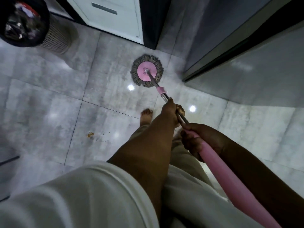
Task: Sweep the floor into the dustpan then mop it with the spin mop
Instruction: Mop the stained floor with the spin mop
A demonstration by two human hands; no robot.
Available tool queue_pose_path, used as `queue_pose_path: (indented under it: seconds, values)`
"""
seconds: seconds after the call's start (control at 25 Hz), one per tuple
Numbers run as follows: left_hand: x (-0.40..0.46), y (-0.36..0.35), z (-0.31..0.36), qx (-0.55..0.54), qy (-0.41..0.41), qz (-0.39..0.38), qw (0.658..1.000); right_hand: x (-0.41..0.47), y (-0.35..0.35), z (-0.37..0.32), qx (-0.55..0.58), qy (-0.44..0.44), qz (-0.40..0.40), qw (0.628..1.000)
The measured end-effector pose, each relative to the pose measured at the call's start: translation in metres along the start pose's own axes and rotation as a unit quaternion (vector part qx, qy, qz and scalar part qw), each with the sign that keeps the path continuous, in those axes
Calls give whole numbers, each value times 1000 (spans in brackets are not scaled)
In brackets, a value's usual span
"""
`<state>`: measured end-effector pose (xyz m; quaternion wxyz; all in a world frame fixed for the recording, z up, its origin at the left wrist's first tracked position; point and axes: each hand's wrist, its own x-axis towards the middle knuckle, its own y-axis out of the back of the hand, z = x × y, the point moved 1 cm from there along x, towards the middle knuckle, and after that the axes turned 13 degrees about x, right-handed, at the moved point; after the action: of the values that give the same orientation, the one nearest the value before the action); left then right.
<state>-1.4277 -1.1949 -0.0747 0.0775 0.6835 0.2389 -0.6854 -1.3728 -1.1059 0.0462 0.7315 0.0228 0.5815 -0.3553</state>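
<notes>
Glossy grey tiles, scattered crumbs

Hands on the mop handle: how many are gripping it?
2. The left hand grips the metal shaft of the mop handle lower down, nearer the mop head; the right hand grips the pink upper section behind it.

1. the left arm reaches forward and down across the middle of the view, bare below a pale short sleeve.
2. the left hand is curled round the metal part of the mop pole, knuckles up.
3. the right hand grips the pink part of the pole, nearer the body, fingers wrapped over it.
4. the right forearm enters from the lower right edge.
5. a bare foot stands flat, toes forward, just left of the left hand.
</notes>
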Motion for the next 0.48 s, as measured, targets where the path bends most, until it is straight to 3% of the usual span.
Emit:
queue_pose_path:
  seconds: [0.48]
  values:
    - [11,108,165,-203,-109,-7,973,97,-167,-56,-188,-20,70,980]
